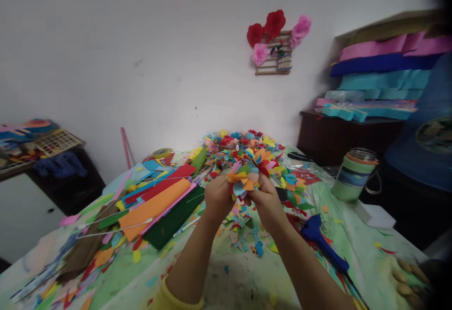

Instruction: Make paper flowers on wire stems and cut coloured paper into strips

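Note:
A multicoloured paper flower (243, 180), with petals in orange, blue, yellow and pink, is held up over the middle of the table. My left hand (219, 197) grips its left side, fingers closed round the edge. From the right, my right hand (267, 202) pinches the lower right of the same flower. Most fingertips are hidden behind the petals. Just beyond it lies a large heap of bright paper flowers and petals (233, 147). Small paper scraps (243, 234) are scattered on the table below my hands.
Stacked coloured sheets (155, 206) cover the table's left side. On the right are a blue glue gun (323, 241) with a cord, a green jar (354, 175) and a white block (376, 216). Another person's hand (409, 281) rests at the lower right edge.

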`<state>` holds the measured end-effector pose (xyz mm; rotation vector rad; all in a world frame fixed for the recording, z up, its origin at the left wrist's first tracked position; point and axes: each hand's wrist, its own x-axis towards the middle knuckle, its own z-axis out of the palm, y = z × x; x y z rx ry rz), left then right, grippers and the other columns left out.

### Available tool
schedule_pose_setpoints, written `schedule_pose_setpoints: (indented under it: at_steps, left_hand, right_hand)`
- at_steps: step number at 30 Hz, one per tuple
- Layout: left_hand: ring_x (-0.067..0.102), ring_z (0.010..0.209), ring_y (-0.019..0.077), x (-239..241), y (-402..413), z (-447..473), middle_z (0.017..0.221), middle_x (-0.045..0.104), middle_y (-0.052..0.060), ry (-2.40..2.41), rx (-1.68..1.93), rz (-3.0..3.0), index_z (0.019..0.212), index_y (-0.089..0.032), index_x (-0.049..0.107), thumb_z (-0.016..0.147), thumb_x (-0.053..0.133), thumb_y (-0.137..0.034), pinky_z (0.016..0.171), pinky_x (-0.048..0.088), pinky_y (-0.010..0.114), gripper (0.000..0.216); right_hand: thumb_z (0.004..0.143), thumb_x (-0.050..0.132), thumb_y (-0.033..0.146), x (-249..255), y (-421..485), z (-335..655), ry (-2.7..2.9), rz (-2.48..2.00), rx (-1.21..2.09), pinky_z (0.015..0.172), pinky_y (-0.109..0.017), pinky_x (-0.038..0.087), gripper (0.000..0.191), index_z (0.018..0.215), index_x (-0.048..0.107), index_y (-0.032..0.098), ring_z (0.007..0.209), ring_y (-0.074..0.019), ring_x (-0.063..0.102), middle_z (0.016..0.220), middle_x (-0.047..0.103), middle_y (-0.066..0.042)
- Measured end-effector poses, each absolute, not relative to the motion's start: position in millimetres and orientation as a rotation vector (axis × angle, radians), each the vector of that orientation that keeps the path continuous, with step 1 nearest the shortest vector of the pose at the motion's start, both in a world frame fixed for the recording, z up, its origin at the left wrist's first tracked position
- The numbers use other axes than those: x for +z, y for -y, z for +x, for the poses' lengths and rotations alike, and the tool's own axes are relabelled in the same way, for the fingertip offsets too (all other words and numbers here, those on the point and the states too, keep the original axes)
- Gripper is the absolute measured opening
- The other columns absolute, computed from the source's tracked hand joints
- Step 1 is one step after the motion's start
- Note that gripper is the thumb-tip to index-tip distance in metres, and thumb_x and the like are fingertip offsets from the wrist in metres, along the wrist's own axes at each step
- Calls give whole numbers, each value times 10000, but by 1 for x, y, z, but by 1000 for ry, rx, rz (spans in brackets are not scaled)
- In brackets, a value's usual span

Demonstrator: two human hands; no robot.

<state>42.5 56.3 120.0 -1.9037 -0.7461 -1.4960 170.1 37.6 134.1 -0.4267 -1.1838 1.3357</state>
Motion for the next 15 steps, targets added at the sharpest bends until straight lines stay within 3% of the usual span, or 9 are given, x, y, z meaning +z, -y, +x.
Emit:
schedule_pose_setpoints:
  at_steps: [5, 10, 15]
  left_hand:
    - [561, 541, 136, 120, -56, 46, 583, 599, 18, 746, -1608, -1938, 703, -177, 578, 755, 575, -128, 507, 378, 232, 71]
    - [515, 525, 114, 119, -51, 53, 553, 560, -3, 1041, -1861, -2064, 571, -169, 525, 711, 548, -57, 519, 361, 220, 182]
    - [456, 480, 101, 123, -50, 58, 479, 514, -16, 1434, -2381, -2170, 510, -159, 531, 756, 645, -247, 510, 363, 227, 285]
  right_hand:
    - [610, 637, 210, 133, -41, 171, 1170, -399, 1377, 386, -193, 308, 245, 827, 523, 198, 431, -64, 387, 579, 504, 64]
    - [655, 649, 215, 129, -44, 170, 1154, -384, 1363, 398, -191, 335, 316, 932, 498, 213, 458, -75, 447, 621, 542, 65]
    - [758, 630, 310, 123, -48, 171, 1240, -328, 1294, 413, -206, 360, 267, 943, 456, 228, 422, -94, 471, 545, 568, 68]
